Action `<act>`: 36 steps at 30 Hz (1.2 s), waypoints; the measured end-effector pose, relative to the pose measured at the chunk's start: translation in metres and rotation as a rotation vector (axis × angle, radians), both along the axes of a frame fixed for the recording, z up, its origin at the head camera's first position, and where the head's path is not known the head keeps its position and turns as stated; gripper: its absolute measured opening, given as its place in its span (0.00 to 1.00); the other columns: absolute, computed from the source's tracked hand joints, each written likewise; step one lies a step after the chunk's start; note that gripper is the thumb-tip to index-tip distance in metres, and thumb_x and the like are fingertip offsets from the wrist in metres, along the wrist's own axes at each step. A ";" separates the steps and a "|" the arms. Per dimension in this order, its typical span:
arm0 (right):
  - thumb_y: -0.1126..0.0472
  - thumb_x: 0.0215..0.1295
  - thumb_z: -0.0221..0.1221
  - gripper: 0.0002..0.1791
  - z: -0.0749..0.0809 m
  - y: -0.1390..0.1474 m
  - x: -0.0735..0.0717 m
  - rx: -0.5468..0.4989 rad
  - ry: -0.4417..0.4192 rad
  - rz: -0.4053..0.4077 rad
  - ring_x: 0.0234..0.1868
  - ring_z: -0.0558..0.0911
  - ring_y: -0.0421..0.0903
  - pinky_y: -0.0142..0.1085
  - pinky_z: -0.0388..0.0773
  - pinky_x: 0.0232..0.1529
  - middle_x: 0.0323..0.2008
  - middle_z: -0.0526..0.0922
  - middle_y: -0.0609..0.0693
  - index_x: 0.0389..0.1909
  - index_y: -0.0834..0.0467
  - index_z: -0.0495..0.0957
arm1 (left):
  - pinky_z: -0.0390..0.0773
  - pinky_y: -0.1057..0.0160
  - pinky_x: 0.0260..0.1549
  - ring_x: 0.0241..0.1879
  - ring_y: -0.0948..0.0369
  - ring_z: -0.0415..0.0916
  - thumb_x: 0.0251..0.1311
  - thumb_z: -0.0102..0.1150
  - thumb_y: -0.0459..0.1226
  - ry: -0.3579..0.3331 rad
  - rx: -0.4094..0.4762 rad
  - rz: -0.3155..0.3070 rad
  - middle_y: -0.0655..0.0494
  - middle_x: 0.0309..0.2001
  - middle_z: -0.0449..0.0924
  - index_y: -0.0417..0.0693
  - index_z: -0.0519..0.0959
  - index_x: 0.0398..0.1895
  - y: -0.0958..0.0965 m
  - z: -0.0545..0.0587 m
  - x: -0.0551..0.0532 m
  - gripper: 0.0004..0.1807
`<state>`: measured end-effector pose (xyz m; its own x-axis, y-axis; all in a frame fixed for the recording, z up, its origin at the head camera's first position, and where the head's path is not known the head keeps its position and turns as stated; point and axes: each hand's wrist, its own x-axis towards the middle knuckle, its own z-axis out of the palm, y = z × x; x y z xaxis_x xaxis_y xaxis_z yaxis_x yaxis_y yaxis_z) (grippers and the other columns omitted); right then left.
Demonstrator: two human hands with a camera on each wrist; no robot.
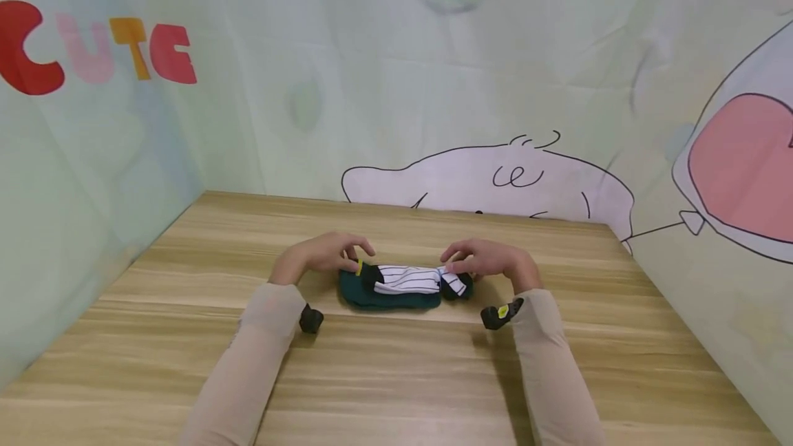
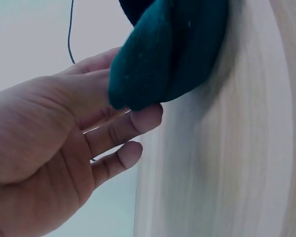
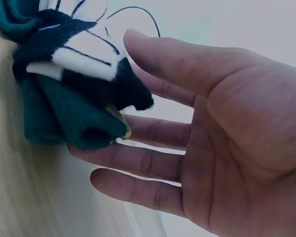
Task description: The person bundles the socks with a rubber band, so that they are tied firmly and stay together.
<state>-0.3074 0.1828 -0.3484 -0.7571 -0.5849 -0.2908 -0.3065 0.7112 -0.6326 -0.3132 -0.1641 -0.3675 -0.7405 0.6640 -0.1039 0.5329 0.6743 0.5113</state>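
Note:
A small bundle of socks lies on the table: a dark green sock [image 1: 365, 299] underneath and a white sock with black stripes [image 1: 409, 279] across its top. The striped sock has black ends, and its right end is folded over. At the bundle's left end is my left hand [image 1: 325, 252], thumb against the fabric and index finger raised apart from it. In the left wrist view the green fabric [image 2: 148, 59] hides that thumb's tip. My right hand [image 1: 486, 258] stands around the right end, fingers spread behind the fabric. Its thumb is apart from the socks in the right wrist view.
The socks rest on a wood-grain table [image 1: 396, 384]. A printed cloth backdrop [image 1: 372, 74] rises along the table's back and sides. Dark wrist devices sit at both sleeve cuffs, the left device [image 1: 311, 319] and the right device [image 1: 495, 316].

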 end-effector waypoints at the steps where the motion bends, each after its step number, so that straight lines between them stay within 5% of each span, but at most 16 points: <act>1: 0.52 0.73 0.57 0.23 0.000 0.000 0.000 -0.007 0.006 0.005 0.47 0.77 0.48 0.41 0.79 0.43 0.56 0.78 0.57 0.62 0.61 0.75 | 0.76 0.51 0.51 0.47 0.53 0.77 0.69 0.58 0.31 0.003 0.003 0.005 0.48 0.46 0.81 0.44 0.77 0.60 0.000 0.000 0.000 0.17; 11: 0.54 0.76 0.54 0.20 -0.001 0.004 -0.002 -0.030 0.013 0.020 0.51 0.78 0.49 0.44 0.80 0.47 0.57 0.78 0.57 0.60 0.62 0.77 | 0.76 0.50 0.53 0.48 0.52 0.77 0.71 0.56 0.32 0.027 0.006 0.067 0.47 0.48 0.81 0.45 0.77 0.61 -0.001 0.004 0.002 0.17; 17: 0.57 0.77 0.52 0.18 0.004 0.008 0.000 -0.007 0.118 0.033 0.53 0.78 0.50 0.47 0.76 0.52 0.58 0.79 0.57 0.59 0.62 0.78 | 0.76 0.49 0.54 0.49 0.52 0.78 0.71 0.55 0.31 0.030 0.047 0.078 0.46 0.49 0.81 0.43 0.76 0.61 -0.002 0.007 0.004 0.17; 23: 0.57 0.75 0.55 0.17 0.010 0.009 0.002 -0.050 0.231 -0.067 0.56 0.79 0.52 0.52 0.72 0.59 0.55 0.82 0.56 0.57 0.61 0.79 | 0.78 0.52 0.48 0.44 0.54 0.78 0.71 0.57 0.35 0.067 0.090 0.116 0.49 0.46 0.82 0.44 0.77 0.60 -0.001 0.011 0.005 0.16; 29: 0.60 0.74 0.56 0.12 0.015 0.011 0.001 -0.130 0.327 -0.117 0.50 0.81 0.51 0.49 0.76 0.54 0.48 0.84 0.56 0.52 0.60 0.81 | 0.79 0.56 0.42 0.39 0.56 0.78 0.72 0.56 0.39 0.103 0.133 0.162 0.51 0.39 0.81 0.46 0.80 0.51 0.004 0.015 0.003 0.10; 36: 0.59 0.75 0.56 0.09 0.018 0.004 0.001 -0.168 0.423 -0.252 0.44 0.79 0.50 0.43 0.77 0.43 0.42 0.83 0.52 0.46 0.57 0.83 | 0.76 0.58 0.36 0.33 0.57 0.74 0.72 0.57 0.39 0.259 0.225 0.226 0.55 0.32 0.79 0.47 0.81 0.42 0.002 0.018 0.007 0.06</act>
<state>-0.3062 0.1863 -0.3304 -0.9116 -0.3816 0.1529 -0.3921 0.6953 -0.6023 -0.3063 -0.1626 -0.3495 -0.8527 0.4668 0.2347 0.5150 0.6756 0.5275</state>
